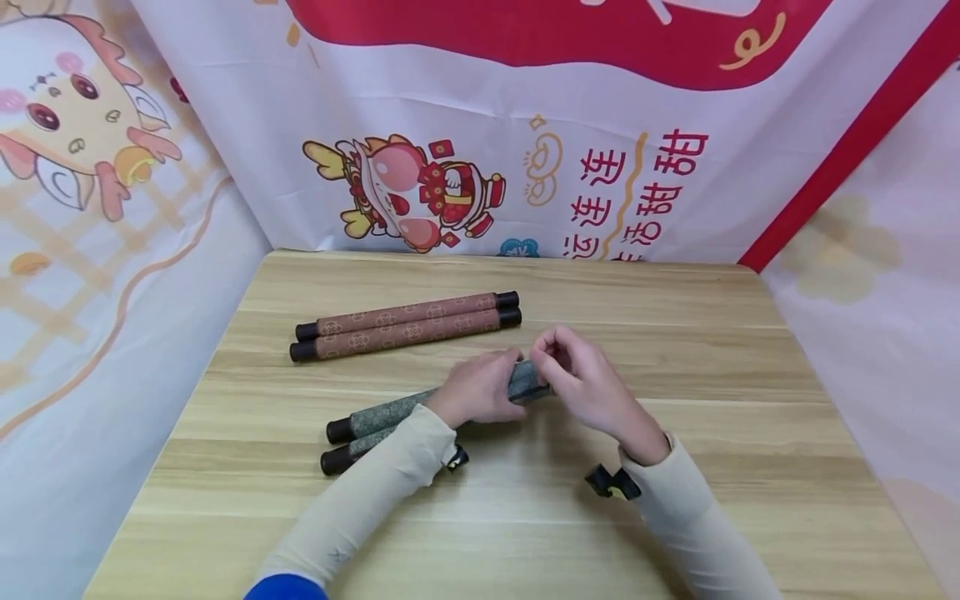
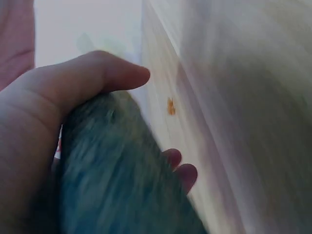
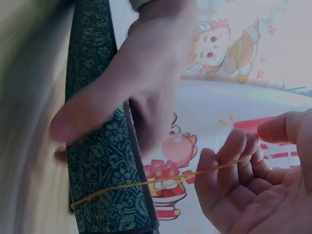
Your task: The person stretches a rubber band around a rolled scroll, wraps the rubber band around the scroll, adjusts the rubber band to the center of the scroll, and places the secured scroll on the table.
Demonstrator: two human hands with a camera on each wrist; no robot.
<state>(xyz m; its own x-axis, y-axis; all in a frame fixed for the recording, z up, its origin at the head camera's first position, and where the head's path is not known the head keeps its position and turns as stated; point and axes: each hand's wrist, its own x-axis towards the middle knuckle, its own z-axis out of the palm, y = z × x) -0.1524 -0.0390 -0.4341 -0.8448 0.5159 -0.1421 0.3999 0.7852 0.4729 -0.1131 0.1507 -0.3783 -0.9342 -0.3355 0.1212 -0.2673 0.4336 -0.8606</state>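
Note:
Two green patterned scrolls with black end caps lie side by side on the wooden table. My left hand grips them near their right end; the left wrist view shows the thumb over the blurred green roll. My right hand is right next to it at the scrolls' end. In the right wrist view a thin yellow rubber band runs round the green scroll and is pulled taut by the curled fingers of my right hand. My left hand's fingers lie over the scroll above the band.
Two brown patterned scrolls with black caps lie together farther back on the table. Printed cloth banners wall in the table at the back and on both sides. Bare wood lies to the right and in front of my hands.

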